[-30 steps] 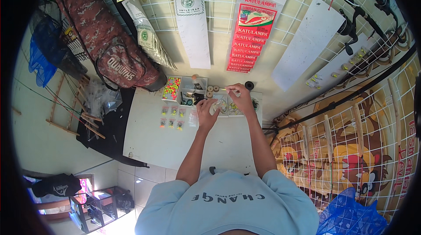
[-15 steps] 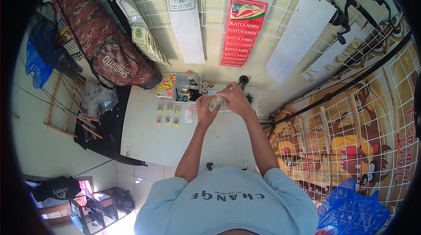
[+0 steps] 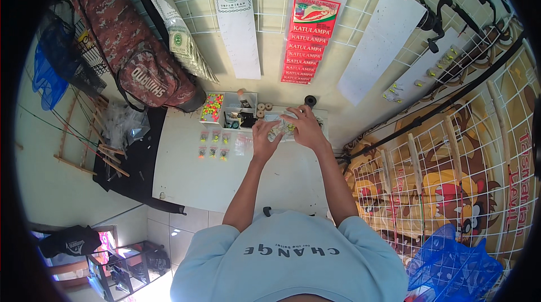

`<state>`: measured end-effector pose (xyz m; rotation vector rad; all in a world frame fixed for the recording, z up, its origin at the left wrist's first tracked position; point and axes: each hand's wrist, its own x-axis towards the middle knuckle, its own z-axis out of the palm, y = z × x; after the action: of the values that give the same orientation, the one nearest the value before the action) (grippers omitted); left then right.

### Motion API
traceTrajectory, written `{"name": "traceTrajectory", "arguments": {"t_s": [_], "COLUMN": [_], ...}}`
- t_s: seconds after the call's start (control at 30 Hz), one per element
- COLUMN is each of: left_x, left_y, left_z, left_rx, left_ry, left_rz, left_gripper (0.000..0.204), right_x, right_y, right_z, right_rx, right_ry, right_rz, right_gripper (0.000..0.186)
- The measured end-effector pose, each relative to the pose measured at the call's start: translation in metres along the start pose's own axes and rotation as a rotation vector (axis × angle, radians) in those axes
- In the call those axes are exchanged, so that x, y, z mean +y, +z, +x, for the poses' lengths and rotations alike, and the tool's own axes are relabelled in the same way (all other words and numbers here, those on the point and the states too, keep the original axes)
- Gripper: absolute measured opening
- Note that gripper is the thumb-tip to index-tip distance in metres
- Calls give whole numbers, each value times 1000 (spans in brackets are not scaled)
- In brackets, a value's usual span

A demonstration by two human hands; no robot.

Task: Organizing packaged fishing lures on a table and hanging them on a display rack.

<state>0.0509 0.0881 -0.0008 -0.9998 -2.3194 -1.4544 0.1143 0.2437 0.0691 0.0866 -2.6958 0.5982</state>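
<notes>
Both of my hands are close together over the far side of the white table. My left hand (image 3: 264, 140) is closed, thumb against the bent fingers, on a small clear plastic bag (image 3: 274, 132). Just to its right, my right hand (image 3: 307, 131) has its fingers bent in a pinch; what lies in them is too small to make out. Between the hands show some yellow-green bits (image 3: 290, 127) in a white compartment tray (image 3: 322, 115), partly covered by my fingers. Left of my left hand, several small packets (image 3: 213, 137) with yellow and orange contents lie in two rows.
A white box (image 3: 212, 108) of bright beads and a divided organizer (image 3: 232, 101) with a bottle stand at the back left. Nearby are tan spools (image 3: 261, 107) and a black spool (image 3: 310, 101). Empty clear bags (image 3: 242, 144) lie beside the packets. A camouflage rod bag (image 3: 149, 71) leans left.
My hands have drawn slightly apart, the right hand's fingers lowering toward the tray, and the yellow-green bits between them now show more. The whole view has shifted a little.
</notes>
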Motion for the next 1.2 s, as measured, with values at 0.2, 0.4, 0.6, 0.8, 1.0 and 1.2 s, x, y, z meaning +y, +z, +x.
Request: {"name": "traceTrajectory", "arguments": {"t_s": [0.2,0.4,0.6,0.8,1.0,1.2], "left_x": [2,4,7,6,4,6], "left_y": [-1,-2,-2,-2,-1,1], "left_z": [-1,1,0,-1,0,1], "left_rx": [16,-17,-6,-34,-46,-64], "left_ry": [-13,14,59,13,16,28], "left_rz": [32,87,107,114,131,127], "left_gripper": [39,41,41,38,39,40], "right_x": [0,0,3,2,0,-3], "right_y": [-6,-9,-8,-5,-7,-6], "right_z": [-8,-13,-13,-18,-19,-23], "right_rx": [-82,-84,-38,-33,-42,-43], "right_ry": [-12,-20,1,26,23,17], "right_rz": [-8,4,56,-69,-14,-10], "right_gripper": [42,39,40,41,36,36]}}
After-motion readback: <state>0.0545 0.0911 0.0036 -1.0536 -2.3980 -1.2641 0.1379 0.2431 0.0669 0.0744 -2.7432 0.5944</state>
